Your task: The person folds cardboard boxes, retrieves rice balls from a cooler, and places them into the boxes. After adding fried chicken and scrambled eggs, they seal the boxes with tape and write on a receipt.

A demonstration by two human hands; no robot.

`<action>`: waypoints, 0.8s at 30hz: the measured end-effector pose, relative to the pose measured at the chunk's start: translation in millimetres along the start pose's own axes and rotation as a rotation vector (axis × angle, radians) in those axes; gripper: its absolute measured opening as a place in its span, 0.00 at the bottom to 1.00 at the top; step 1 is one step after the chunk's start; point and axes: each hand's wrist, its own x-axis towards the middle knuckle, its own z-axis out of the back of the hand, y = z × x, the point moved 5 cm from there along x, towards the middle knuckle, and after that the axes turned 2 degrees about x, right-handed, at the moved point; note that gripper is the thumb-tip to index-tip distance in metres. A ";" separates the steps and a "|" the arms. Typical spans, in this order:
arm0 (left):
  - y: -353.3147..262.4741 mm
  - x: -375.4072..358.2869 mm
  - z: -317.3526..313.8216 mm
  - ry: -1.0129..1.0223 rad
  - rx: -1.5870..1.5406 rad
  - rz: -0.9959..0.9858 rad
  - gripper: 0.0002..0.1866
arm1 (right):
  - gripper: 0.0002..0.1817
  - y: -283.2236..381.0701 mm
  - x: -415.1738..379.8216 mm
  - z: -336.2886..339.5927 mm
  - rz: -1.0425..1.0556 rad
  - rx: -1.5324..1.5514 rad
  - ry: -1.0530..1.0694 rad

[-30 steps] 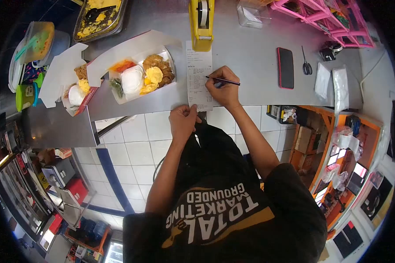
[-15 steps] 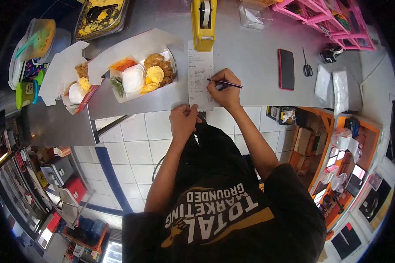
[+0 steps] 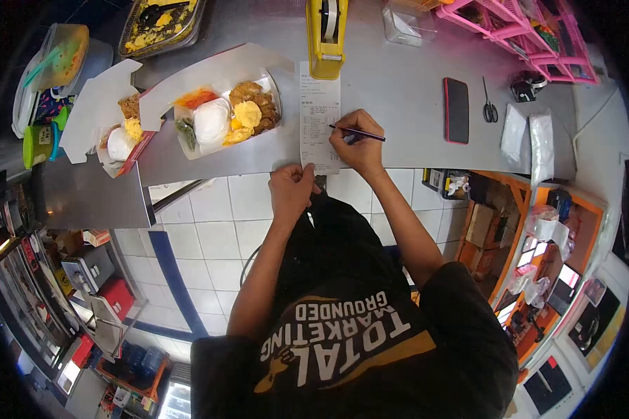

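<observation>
A long printed receipt [image 3: 319,115] lies on the steel counter, its lower end at the front edge. The thumb and fingers of my left hand [image 3: 291,192] are closed on that lower end. My right hand [image 3: 358,146] grips a dark pen [image 3: 365,133], whose tip is at the right side of the receipt about midway along it. A yellow tape dispenser [image 3: 325,45] stands at the receipt's top end. Left of the receipt is an open paper box [image 3: 189,143] with rice, fried chicken and yellow egg-like pieces. Farther left sits a second open food box [image 3: 127,157].
A phone [image 3: 456,110], scissors [image 3: 490,101] and white packets [image 3: 540,143] lie to the right on the counter [image 3: 405,91]. Pink baskets [image 3: 503,28] stand at the back right. At the back left is a tray [image 3: 162,28] of yellow food with a black spoon.
The camera view has shifted very slightly. Both hands, the pen and the receipt keep almost the same positions.
</observation>
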 end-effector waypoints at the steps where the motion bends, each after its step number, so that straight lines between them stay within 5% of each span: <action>1: -1.1 -0.2 0.2 -0.003 -0.001 -0.018 0.18 | 0.09 1.5 -0.1 0.4 0.018 0.000 -0.006; 24: 4.0 1.3 -2.0 -0.009 -0.044 -0.006 0.16 | 0.09 7.7 -0.1 0.3 0.031 0.029 0.029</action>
